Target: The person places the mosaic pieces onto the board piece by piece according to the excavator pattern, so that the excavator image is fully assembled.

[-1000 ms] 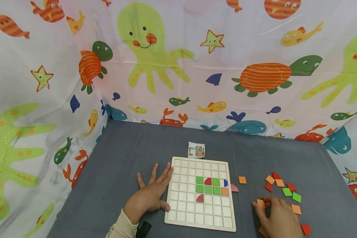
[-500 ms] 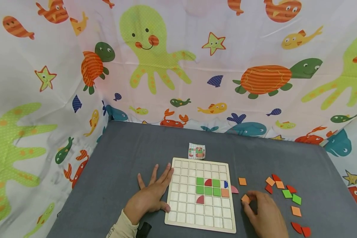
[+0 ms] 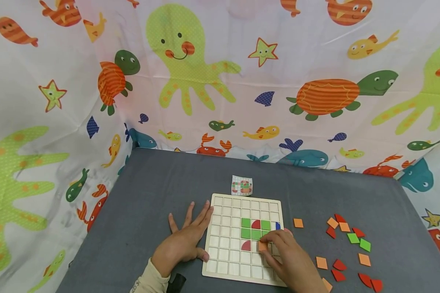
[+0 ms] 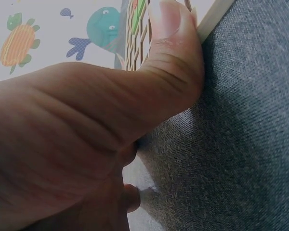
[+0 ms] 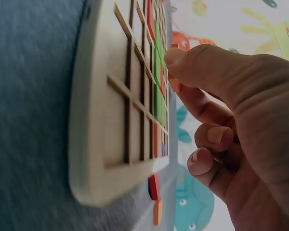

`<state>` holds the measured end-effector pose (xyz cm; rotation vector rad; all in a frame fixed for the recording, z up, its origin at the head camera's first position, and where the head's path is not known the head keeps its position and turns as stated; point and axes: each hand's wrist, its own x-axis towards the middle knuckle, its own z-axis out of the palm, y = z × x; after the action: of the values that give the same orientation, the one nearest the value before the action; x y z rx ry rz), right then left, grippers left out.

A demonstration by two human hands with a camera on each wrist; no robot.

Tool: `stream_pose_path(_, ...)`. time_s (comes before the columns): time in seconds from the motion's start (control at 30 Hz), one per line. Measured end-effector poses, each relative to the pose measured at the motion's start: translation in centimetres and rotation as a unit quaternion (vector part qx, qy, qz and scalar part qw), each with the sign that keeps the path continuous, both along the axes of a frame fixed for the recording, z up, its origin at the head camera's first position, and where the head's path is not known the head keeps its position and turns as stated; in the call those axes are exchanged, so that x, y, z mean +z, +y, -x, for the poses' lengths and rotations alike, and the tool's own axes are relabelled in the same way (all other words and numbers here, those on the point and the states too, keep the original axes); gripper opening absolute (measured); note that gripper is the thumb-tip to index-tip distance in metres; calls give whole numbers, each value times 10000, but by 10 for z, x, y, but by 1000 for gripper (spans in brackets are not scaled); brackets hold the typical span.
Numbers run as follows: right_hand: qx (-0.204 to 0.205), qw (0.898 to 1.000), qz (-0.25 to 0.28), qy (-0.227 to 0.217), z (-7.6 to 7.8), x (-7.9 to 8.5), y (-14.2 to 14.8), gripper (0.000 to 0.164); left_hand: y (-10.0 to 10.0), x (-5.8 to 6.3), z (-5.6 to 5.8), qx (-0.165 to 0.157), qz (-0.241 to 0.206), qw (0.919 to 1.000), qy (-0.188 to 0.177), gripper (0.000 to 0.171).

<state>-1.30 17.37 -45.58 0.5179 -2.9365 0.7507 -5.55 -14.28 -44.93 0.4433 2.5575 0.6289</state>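
A pale wooden grid board (image 3: 220, 266) lies on the grey cloth. My left hand (image 3: 185, 244) rests at its left side with fingers spread; the thumb (image 4: 171, 53) touches the board's edge in the left wrist view. Between thumb and fingertip, my right hand (image 3: 293, 260) pinches an orange square tile (image 3: 262, 246) over a cell right of the lower dark-red quarter circle (image 3: 246, 245). Whether the tile touches the board cannot be told. Green squares (image 3: 246, 222), another red quarter circle (image 3: 256, 224) and a blue piece (image 3: 277, 226) sit in cells. My right hand hides the lower right cells.
A small printed pattern card (image 3: 242, 185) lies behind the board. Several loose orange, red and green tiles (image 3: 353, 238) are scattered on the right, with one orange square (image 3: 298, 223) nearer the board. A fish-patterned curtain (image 3: 205, 73) borders the table (image 3: 161, 175).
My right hand has moved left from the loose tiles to above the board, bringing an orange square tile with it. The left hand has stayed at the board's edge.
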Motion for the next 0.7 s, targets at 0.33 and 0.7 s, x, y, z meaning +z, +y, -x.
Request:
stream_pose_path(0.33, 45, 9993, -307, -218, 0, -2, -16, 16, -1, -2, -1, 12, -47, 10000, 63, 139)
stream_pose_path(0.7, 136, 9989, -446, -103, 3, -5, -18, 16, 0, 1, 0, 18, -2, 10000, -18, 138)
